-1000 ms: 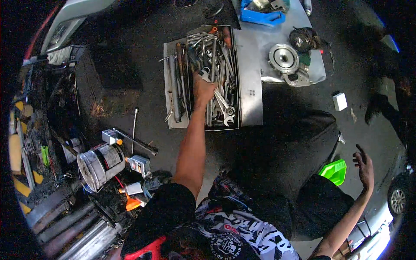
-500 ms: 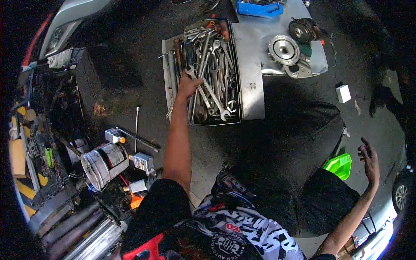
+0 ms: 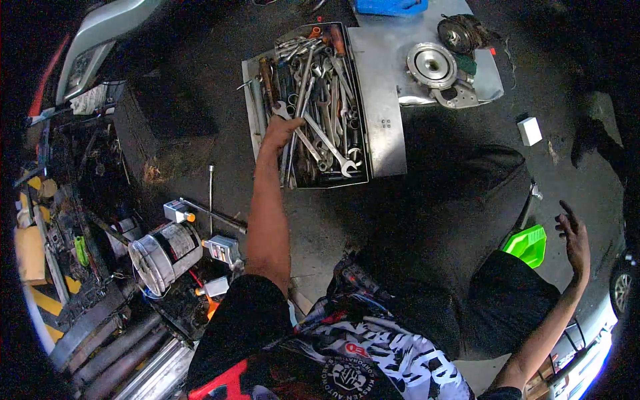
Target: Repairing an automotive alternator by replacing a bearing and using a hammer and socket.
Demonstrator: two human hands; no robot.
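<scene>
My left hand (image 3: 281, 132) reaches into a metal toolbox (image 3: 368, 150) heaped with tools. Its fingers are closed around a combination wrench (image 3: 308, 143), whose open jaw sticks out past the knuckles. Another long wrench (image 3: 331, 145) lies just right of my thumb, its open jaw toward the near end of the box. Screwdrivers with orange handles (image 3: 337, 41) rest at the far end. Off to the right, my right hand (image 3: 573, 239) hangs in the air with fingers spread and nothing in it. A bright green plastic container (image 3: 528, 245) is nearest to that hand.
A round metal pulley-like part (image 3: 432, 65) sits on a sheet-metal panel (image 3: 383, 50) beyond the toolbox. A small white box (image 3: 530, 131) lies on the floor at right. At left are a dirty white bucket (image 3: 167, 257), grey bottles (image 3: 223, 250) and a cross-shaped lug wrench (image 3: 212, 193).
The whole view has shifted slightly. My left hand stays at the same wrench in the toolbox. My right hand has risen a little, fingers still apart.
</scene>
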